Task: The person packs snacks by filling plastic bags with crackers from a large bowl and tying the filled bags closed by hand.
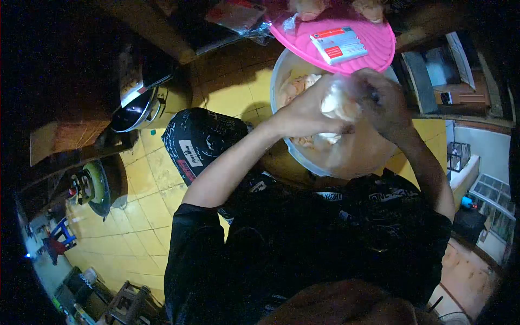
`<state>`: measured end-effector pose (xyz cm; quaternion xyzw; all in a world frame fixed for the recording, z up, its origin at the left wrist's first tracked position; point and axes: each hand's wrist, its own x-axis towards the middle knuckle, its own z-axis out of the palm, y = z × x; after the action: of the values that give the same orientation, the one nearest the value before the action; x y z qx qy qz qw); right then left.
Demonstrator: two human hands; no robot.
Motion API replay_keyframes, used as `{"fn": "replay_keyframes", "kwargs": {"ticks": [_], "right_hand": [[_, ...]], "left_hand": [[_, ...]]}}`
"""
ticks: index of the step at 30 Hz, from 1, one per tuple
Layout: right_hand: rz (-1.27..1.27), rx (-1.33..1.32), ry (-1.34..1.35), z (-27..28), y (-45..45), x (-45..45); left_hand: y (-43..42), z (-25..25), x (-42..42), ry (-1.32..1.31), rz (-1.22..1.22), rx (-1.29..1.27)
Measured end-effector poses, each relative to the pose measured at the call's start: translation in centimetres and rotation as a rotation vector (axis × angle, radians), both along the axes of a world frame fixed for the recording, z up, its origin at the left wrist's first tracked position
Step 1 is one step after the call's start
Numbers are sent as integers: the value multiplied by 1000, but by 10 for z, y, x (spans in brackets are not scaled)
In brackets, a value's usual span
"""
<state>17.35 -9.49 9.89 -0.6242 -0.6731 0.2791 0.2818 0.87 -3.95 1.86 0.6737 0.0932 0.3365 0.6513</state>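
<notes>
My left hand [307, 114] is closed around a glossy white rounded lump [337, 103]; its exact kind cannot be made out. Close beside it, my right hand [385, 103] is smeared by motion, so its fingers are unclear. Both hands are above a large whitish tub [355, 168] in front of my body. Pale pinkish and white pieces [295, 88] lie inside the tub, partly hidden by my left hand. A ribbed pink tray [382, 40] overlaps the tub's far edge, bearing a white-and-red packet [338, 46].
Pale brownish lumps [307, 7] sit at the tray's far side, near clear plastic wrapping [260, 31]. A metal pot [132, 116] stands to the left on the yellow tiled floor [151, 168]. Farther left is a round green object [96, 184]. Stools [132, 303] stand at lower left.
</notes>
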Motion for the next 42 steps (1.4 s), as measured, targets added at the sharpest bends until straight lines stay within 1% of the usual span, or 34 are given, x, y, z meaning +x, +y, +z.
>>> {"fn": "replay_keyframes", "kwargs": {"ticks": [2, 3, 5, 6, 8, 9, 10, 12, 13, 14, 15, 16, 18, 19, 21, 22, 23, 24, 25, 26, 27, 28, 30, 31, 32, 33, 34, 35, 36, 38, 39, 40, 41, 42], "right_hand": [[3, -21, -90, -4, 1, 0], [46, 71, -77, -20, -2, 1], [147, 183, -59, -23, 0, -3], [152, 187, -59, -21, 2, 0], [105, -45, 61, -13, 3, -3], [-6, -160, -43, -2, 1, -2], [-5, -162, -46, -3, 3, 2], [76, -108, 465, -6, 7, 17], [80, -108, 462, -6, 7, 20], [19, -137, 579, -5, 8, 23], [-41, -169, 694, -6, 9, 25], [-36, -173, 689, -6, 10, 25], [-88, -43, 874, -10, 13, 28], [-87, -42, 871, -19, 13, 31], [84, -412, 1219, -39, 7, 41], [79, -407, 1219, -34, 5, 30], [112, -336, 909, -23, 2, 8], [140, -266, 601, -14, 1, -7], [136, -271, 499, -9, 3, -9], [124, -269, 503, -13, 9, -3], [113, -178, 621, -18, 19, 8], [106, -84, 735, -18, 24, 13], [118, -63, 693, -15, 22, 16], [133, -47, 656, -13, 21, 16], [150, -30, 619, -12, 20, 15], [54, -78, 461, -30, 17, 15], [55, -79, 458, -27, 18, 14], [106, -7, 277, -20, 19, 14], [156, 61, 97, -16, 19, 13], [87, 9, 171, -13, 16, 5], [20, -42, 245, -11, 15, -1], [21, -44, 243, -9, 10, -8], [-67, -218, 324, -6, 5, -17], [-155, -390, 407, -1, 1, -27]], "left_hand": [[-3, 1, -1, 62, 148, 42], [-3, 2, -3, 60, 154, 39], [3, 15, -10, 166, -129, -80], [5, 13, -9, 165, -124, -77], [4, 7, -12, 226, -13, 48], [6, 6, -13, 228, -14, 46], [8, 7, -13, 220, 17, 86], [9, 7, -13, 208, 52, 127], [9, 5, -12, 226, 32, 1], [9, 4, -12, 242, 14, -126], [9, 2, -11, 237, 20, -126], [9, 3, -11, 177, 22, -201], [7, 7, -11, 115, 25, -274], [5, 20, -13, 135, 40, -335], [5, 27, -14, 154, 46, -393], [7, 25, -13, 217, -32, -203], [7, 22, -12, 279, -112, -15], [4, 20, -11, 283, -122, -17], [2, 17, -10, 171, -280, 34], [-1, 13, -9, 56, -437, 84], [-11, 9, -5, 108, -396, -12], [-13, 4, -3, 105, -402, -6], [-16, -5, 1, 8, -465, -645], [-13, 9, -4, -18, -490, -888], [-9, 13, -9, -21, -489, -884], [-6, 14, -13, 6, -455, -795], [-3, 15, -16, 33, -420, -707], [-3, 16, -16, 29, -419, -707], [-5, 17, -15, 84, -308, -487], [-7, 18, -11, 190, -87, -39], [-8, 15, -6, 186, -87, -38], [-10, 9, 1, 117, 18, 77], [-11, 10, 2, 50, 124, 192], [-11, 13, -2, 54, 123, 195]]}}
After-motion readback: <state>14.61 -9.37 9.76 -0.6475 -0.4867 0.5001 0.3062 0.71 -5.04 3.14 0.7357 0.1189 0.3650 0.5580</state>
